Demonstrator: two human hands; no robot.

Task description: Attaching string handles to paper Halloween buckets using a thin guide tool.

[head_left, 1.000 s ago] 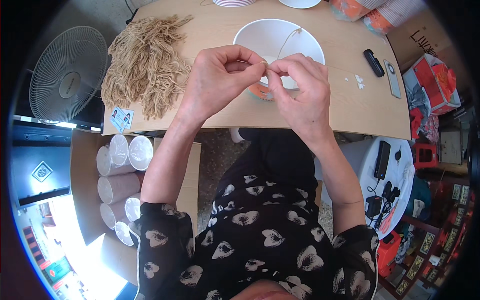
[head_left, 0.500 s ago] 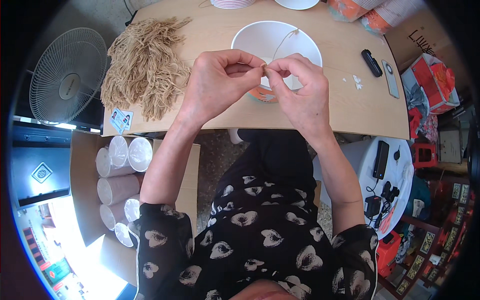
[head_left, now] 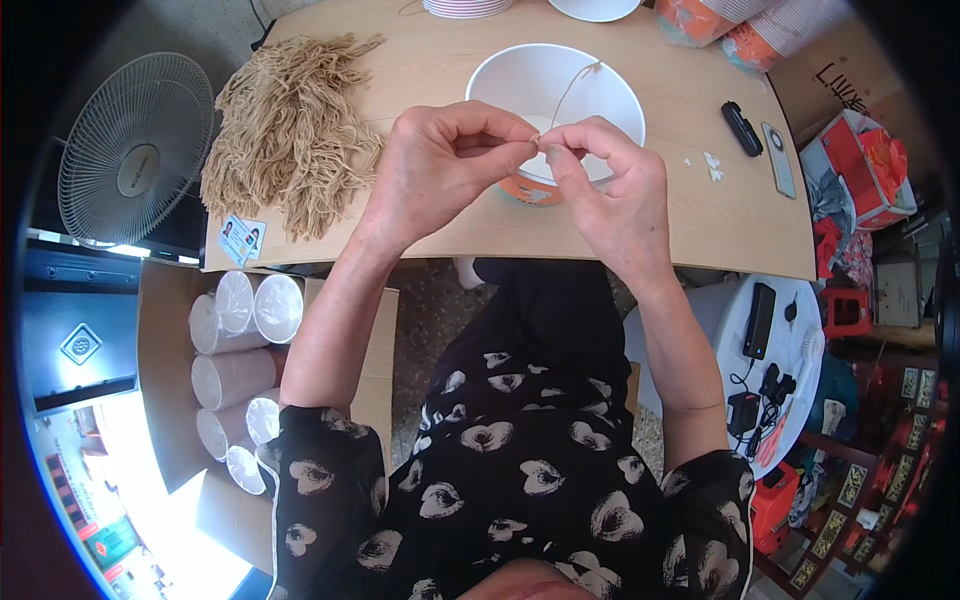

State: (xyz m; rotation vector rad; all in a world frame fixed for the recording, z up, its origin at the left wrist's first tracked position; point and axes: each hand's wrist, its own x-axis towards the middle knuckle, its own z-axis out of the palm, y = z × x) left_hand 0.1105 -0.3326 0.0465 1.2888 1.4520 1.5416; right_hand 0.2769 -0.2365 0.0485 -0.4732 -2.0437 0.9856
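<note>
Between my two hands is a thin tan cord [head_left: 566,97] that runs up to the far rim of a white paper bucket [head_left: 500,78] with orange on its outside. My left hand [head_left: 440,170] pinches the cord's near end between thumb and forefinger. Close beside it, my right hand [head_left: 615,190] pinches the same cord, its thumb and forefinger nearly touching the left fingertips. Both hands are held over the bucket's near side and hide part of it. A large heap of tan cords [head_left: 295,130] lies on the table to the left.
On the wooden table [head_left: 440,235] are cards [head_left: 240,238], a black stapler-like object [head_left: 741,128], a phone [head_left: 779,160] and white scraps [head_left: 712,165]. Stacked paper buckets [head_left: 770,35] stand far right. A fan [head_left: 137,150] is left; a carton of wrapped cups [head_left: 235,380] sits below it.
Both hands have shifted slightly right, still pinching the cord. The right fingertips have moved a little apart from the left ones.
</note>
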